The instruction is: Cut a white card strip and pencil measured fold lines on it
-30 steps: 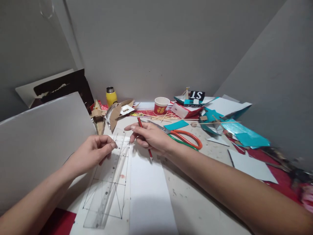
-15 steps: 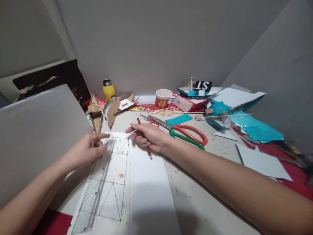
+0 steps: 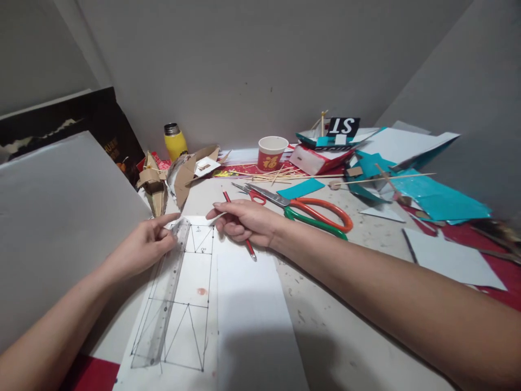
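Observation:
A clear ruler (image 3: 169,293) lies lengthwise over a white paper (image 3: 252,304) with a ruled drawing of rectangles and diagonal lines. My left hand (image 3: 152,241) is at the ruler's far end, index finger stretched out along the far edge, thumb and other fingers bent against the ruler. At the paper's far right corner, my right hand (image 3: 246,222) has its fingers curled, with index finger and thumb near the paper's edge. A red pencil (image 3: 251,251) passes under the right palm, its point away from me; the grip on it is partly hidden.
Large scissors (image 3: 321,214) with orange and green handles lie right of my right hand, by a turquoise strip (image 3: 301,188). Behind stand a paper cup (image 3: 272,155), thin sticks (image 3: 277,176), a yellow bottle (image 3: 175,142) and cardboard pieces (image 3: 185,179). A large white board (image 3: 61,217) leans left.
The ruler's near end has swung right and slightly away from me across the drawing. The pencil slants a little more. My hands stay near the paper's far edge; the view has shifted slightly.

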Motion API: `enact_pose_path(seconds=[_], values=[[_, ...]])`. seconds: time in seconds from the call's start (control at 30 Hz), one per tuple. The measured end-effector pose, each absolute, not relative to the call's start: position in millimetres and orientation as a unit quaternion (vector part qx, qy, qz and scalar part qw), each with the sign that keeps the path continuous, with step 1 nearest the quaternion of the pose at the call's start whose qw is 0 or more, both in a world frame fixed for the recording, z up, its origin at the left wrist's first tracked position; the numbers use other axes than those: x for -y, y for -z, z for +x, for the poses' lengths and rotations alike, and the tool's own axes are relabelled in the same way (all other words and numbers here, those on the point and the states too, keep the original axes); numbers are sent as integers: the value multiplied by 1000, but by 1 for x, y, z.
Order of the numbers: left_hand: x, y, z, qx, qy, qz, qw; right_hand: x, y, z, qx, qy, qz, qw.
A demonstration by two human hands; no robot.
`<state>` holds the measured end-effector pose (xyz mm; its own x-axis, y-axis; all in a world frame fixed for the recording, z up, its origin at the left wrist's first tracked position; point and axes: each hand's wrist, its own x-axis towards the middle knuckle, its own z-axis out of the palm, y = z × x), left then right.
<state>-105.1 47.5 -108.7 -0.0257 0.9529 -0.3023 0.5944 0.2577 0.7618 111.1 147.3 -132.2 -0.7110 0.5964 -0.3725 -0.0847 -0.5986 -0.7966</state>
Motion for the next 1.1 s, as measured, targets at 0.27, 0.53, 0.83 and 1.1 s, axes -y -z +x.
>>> enact_pose_path(seconds=[0.27, 0.53, 0.83, 1.1], values=[[-47, 108, -105, -662, -216, 575, 430, -149, 133, 111, 399, -839, -314, 195], [-48, 107, -107, -666, -200, 578, 427, -149, 135, 112, 403, -842, -305, 188], [-46, 109, -107, -652, -211, 569, 455, -149, 136, 112, 422, -834, -299, 193], [-47, 110, -109, -647, -206, 570, 463, -147, 135, 112, 428, -829, -303, 192]])
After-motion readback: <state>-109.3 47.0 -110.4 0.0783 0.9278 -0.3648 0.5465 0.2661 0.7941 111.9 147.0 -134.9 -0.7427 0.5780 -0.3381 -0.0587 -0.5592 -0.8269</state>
